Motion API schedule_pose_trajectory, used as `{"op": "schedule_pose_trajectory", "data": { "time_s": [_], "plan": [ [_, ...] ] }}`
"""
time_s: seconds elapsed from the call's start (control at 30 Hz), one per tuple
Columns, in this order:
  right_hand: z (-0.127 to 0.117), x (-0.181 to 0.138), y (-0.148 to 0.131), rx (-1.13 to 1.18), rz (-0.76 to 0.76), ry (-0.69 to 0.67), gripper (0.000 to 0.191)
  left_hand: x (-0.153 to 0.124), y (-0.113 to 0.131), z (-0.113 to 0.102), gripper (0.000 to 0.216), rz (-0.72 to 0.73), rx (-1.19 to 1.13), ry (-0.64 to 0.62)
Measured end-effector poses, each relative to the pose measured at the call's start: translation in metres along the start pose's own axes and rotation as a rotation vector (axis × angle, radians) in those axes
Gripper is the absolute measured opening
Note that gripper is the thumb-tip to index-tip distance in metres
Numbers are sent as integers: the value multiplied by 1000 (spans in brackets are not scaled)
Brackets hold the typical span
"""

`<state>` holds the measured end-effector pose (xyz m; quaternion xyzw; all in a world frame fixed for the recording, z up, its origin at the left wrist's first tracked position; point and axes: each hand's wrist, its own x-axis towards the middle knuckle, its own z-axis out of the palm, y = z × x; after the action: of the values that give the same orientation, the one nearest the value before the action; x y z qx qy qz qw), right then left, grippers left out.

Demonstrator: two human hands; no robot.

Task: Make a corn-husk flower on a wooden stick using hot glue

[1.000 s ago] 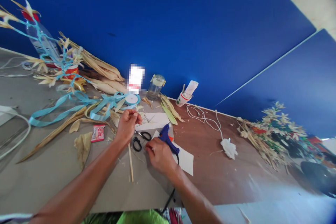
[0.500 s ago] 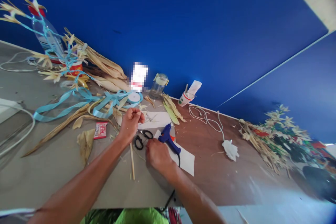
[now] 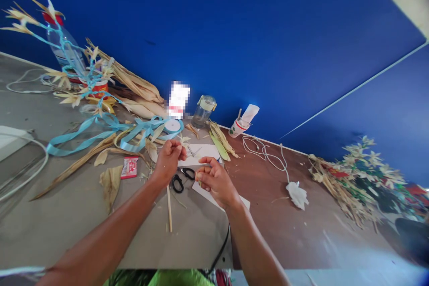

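My left hand (image 3: 170,161) is closed in a pinch above the white paper strip (image 3: 211,151). Just above its fingertips shows a small pale husk flower (image 3: 182,139); whether the fingers grip its stem is too small to tell. Facing it on the right, my right hand (image 3: 216,183) has its fingers curled, with thumb and fingertips close together; what they hold, if anything, I cannot make out. Black-handled scissors (image 3: 177,183) lie between the hands. Thin wires (image 3: 192,152) rest on the strip. The glue gun is mostly hidden by my right hand.
Blue ribbon (image 3: 77,143), a ribbon spool (image 3: 172,125) and dried husks (image 3: 134,85) lie left. A glass jar (image 3: 202,114), a paper cup (image 3: 237,128) and a white cable (image 3: 264,149) stand or lie at the back. A wooden stick (image 3: 169,210) lies in front, flowers (image 3: 372,161) far right.
My right hand has risen from beside the glue gun and scissors, and its fingers have come up near my left hand. The left hand keeps its pinch. The view has shifted slightly.
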<state>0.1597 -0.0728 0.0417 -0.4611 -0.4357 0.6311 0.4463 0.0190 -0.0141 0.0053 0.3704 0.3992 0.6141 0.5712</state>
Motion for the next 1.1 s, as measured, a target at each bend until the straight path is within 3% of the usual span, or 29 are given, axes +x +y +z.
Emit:
{"op": "schedule_pose_trajectory", "data": {
  "time_s": [0.07,0.27,0.53,0.87,1.1],
  "plan": [
    [4,3,-4,116,-4,-16,36,-1,2,1,12,-7,20,-5],
    [10,12,-14,191,-17,4,16,-6,7,3,13,-20,28,-16],
    [18,45,-8,-87,-303,215,10,-4,-1,2,18,-38,-12,-31],
    [24,58,-1,-496,-664,244,11,-4,-3,5,17,-67,-61,-79],
    [21,63,2,-571,-661,290,12,-7,-1,6,17,-90,-41,-77]
  ]
}}
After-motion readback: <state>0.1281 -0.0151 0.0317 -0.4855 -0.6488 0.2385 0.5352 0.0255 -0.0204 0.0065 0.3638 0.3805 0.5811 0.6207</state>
